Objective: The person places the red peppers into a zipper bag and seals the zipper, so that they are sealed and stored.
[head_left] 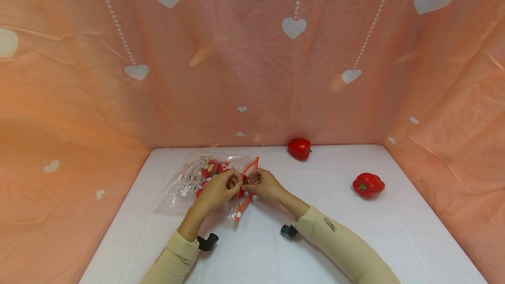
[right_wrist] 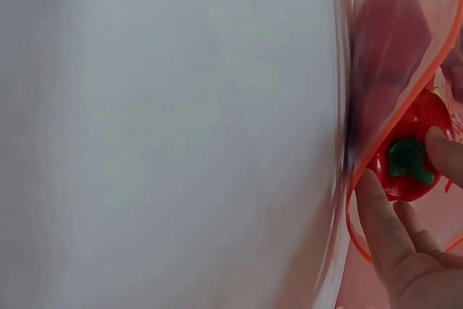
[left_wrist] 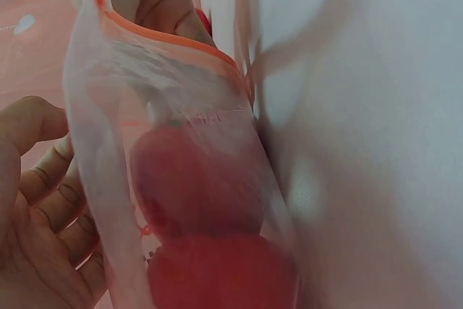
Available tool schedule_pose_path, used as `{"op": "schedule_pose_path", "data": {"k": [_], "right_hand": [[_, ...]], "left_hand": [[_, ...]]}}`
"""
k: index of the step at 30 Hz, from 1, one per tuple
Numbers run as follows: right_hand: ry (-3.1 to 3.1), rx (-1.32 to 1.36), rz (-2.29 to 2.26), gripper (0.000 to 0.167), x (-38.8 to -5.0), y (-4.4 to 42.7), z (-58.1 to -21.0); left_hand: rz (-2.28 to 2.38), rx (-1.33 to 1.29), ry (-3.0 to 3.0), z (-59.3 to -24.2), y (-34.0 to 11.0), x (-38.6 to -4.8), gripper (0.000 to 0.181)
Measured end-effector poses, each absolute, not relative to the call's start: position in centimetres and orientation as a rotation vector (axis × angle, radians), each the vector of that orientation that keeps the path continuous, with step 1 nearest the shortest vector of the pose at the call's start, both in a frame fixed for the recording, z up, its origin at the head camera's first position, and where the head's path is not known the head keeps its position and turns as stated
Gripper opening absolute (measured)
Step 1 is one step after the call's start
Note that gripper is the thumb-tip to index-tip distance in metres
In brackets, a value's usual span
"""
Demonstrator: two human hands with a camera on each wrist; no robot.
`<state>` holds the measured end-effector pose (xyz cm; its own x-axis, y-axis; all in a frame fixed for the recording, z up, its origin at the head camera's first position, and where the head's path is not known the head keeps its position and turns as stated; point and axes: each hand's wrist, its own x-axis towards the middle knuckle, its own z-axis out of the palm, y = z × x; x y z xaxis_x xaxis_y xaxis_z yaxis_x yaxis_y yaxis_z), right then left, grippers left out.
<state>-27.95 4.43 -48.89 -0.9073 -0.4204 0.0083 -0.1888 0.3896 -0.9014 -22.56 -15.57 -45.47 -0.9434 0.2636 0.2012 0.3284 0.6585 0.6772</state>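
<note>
A clear zip bag (head_left: 167, 196) with an orange-edged mouth lies on its side at the table's left, mouth facing right. Red peppers (left_wrist: 217, 273) show through its film. My left hand (head_left: 218, 189) pinches the film near the mouth; in the left wrist view that hand (left_wrist: 51, 208) is beside the bag's upper side. At the mouth, my right hand (head_left: 269, 185) holds a red pepper, green stem outward. The right wrist view shows this pepper (right_wrist: 428, 112) within the orange rim (right_wrist: 405, 106), between the thumb and fingers of the right hand (right_wrist: 412, 255).
One red pepper (head_left: 299, 149) lies near the table's back edge, another (head_left: 368, 186) farther right. Orange curtains with white hearts (head_left: 293, 27) enclose the back and sides of the white table (head_left: 252, 262). Black wrist mounts (head_left: 208, 242) sit below the forearms.
</note>
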Motion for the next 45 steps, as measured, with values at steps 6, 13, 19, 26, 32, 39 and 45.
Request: {"op": "schedule_pose_path", "data": {"k": [6, 13, 19, 26, 32, 39, 45], "right_hand": [[2.363, -0.545, -1.607, 0.031, -28.2, 3.8, -49.0], [2.36, -0.541, -1.6, 0.03, -28.1, 3.7, -49.0], [2.413, -0.536, -1.531, 0.031, -27.9, 4.4, -48.7], [2.423, -0.562, -1.561, 0.032, -27.7, 6.0, -48.5], [2.488, -0.563, -1.538, 0.031, -27.5, 7.6, -48.1], [2.529, -0.603, -1.56, 0.035, -27.8, 9.7, -48.0], [2.595, -0.562, -1.585, 0.036, -28.5, 11.5, -47.8]], "left_hand": [[-1.155, -0.521, -2.765, -45.5, -15.7, -22.6, 0.01], [-1.155, -0.516, -2.776, -45.6, -15.7, -22.7, 0.009], [-1.163, -0.536, -2.773, -45.7, -15.8, -22.8, 0.005], [-1.16, -0.536, -2.785, -45.8, -15.7, -22.9, 0.005], [-1.138, -0.544, -2.781, -45.8, -15.7, -22.8, 0.005], [-1.133, -0.54, -2.779, -45.8, -15.5, -22.8, 0.006], [-1.147, -0.528, -2.784, -45.7, -15.5, -22.8, 0.007]]}}
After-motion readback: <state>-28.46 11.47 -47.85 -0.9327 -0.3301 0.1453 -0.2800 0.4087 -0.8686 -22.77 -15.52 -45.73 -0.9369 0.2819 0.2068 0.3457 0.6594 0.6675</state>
